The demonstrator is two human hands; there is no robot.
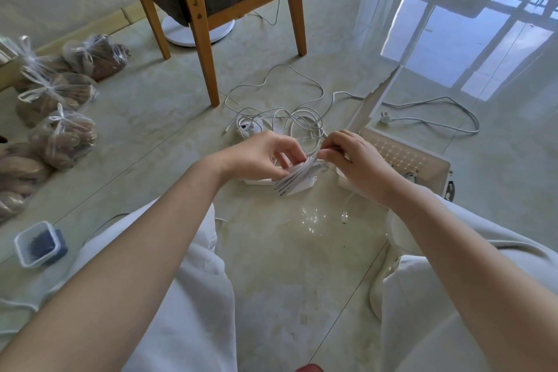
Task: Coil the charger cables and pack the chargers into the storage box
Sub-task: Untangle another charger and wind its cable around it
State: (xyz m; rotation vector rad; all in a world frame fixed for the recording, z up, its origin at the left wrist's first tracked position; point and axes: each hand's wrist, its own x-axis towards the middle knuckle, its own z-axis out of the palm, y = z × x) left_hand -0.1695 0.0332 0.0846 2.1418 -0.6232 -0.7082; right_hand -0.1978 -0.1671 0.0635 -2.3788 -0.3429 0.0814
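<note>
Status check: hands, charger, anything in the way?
Left hand grips charger, cable partly wrapped. Right hand pinches cable. Storage box open alongside. Tangled cables on floor beyond.

No text, label, brand, number or sign can be read. None is made out on the white charger (297, 188), its cable (305, 130), the storage box (438, 174) or the small lidded container (35, 246) at the floor's left edge.

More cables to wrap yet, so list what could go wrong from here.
1. The cable that the right hand pinches runs into the tangle; pulling may tighten a knot.
2. The wraps round the charger are held only by the left hand; they may spring loose on release.
3. The small connector by the right knee could be overlooked or crushed.
</note>
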